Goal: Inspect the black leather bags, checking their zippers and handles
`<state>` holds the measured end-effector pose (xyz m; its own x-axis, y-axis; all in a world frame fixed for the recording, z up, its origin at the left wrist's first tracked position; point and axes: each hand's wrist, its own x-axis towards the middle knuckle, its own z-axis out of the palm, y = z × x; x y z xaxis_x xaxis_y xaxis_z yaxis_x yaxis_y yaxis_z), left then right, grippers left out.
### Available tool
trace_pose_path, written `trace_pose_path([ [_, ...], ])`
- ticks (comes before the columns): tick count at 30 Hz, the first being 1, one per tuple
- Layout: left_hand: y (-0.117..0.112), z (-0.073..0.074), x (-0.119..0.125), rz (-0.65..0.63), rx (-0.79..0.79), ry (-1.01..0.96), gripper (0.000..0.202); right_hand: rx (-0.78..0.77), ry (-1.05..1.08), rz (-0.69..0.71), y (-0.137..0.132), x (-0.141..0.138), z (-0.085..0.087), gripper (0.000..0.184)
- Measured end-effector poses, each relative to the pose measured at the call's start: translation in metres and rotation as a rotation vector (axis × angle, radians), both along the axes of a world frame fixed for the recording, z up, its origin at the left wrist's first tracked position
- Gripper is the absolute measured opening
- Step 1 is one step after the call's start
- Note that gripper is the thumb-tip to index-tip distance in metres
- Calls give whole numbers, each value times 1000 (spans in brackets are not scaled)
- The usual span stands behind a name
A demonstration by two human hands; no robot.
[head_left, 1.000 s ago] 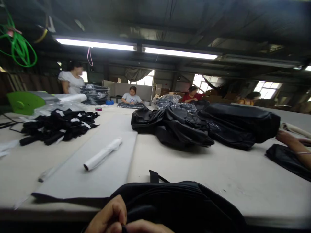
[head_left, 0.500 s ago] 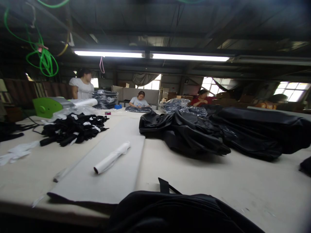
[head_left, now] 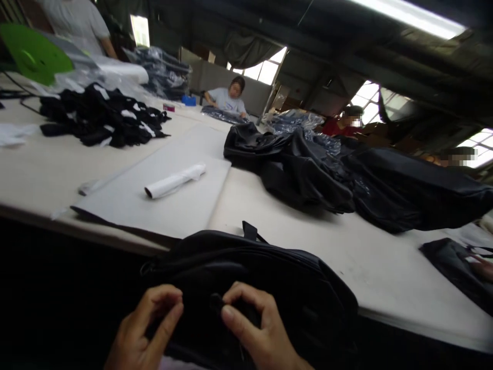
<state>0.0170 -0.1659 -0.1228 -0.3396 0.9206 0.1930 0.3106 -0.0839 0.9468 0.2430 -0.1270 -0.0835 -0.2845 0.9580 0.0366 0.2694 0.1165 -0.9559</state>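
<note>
A black bag with a curved top lies at the table's near edge, its lower part lost in shadow. A short black strap sticks up behind it. Over the front of the bag, my right hand pinches a small black piece between thumb and forefinger; its exact kind is too dark to tell. To its left is my left hand, apart from the right one, its thumb and forefinger closed in a pinch. Whatever may be between those fingertips does not show.
A white roll lies on a pale sheet. Black strap pieces are heaped at the left near a green machine. More black bags lie ahead and right. Several people work around the table, one person at the far side.
The view has tipped down and tilted. Both my hands have come into view over the black bag, the right one pinching a small black piece.
</note>
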Motion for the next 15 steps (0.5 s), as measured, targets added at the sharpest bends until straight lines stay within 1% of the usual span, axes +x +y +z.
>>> trace_pose_path([
  [2,6,-15,-25,165,5,87,42,25,-13,-8,10,9,19,39],
  [3,10,-23,-39,265,-17,118,47,34,-26,-10,15,13,27,37],
  [4,14,-30,-51,353,-59,132,53,46,-43,-5,19,16,36,35],
  [5,19,-36,-62,398,-118,117,60,61,-63,11,23,18,43,33],
  [6,24,-39,-70,411,-183,70,67,80,-84,32,25,18,50,31],
  [7,29,-42,-76,386,-253,-2,74,108,-105,57,27,15,56,29],
  [9,38,-42,-79,284,-375,-156,81,175,-141,103,28,5,68,22],
  [10,41,-41,-78,243,-409,-200,81,203,-152,136,28,-2,74,18],
  [11,43,-40,-76,228,-416,-213,80,220,-154,180,28,-11,79,15],
  [13,45,-40,-71,252,-370,-189,76,237,-141,282,30,-30,86,8],
  [14,44,-42,-69,275,-328,-169,74,246,-139,337,32,-39,89,12],
  [15,43,-44,-67,297,-286,-145,72,263,-150,392,36,-49,90,19],
])
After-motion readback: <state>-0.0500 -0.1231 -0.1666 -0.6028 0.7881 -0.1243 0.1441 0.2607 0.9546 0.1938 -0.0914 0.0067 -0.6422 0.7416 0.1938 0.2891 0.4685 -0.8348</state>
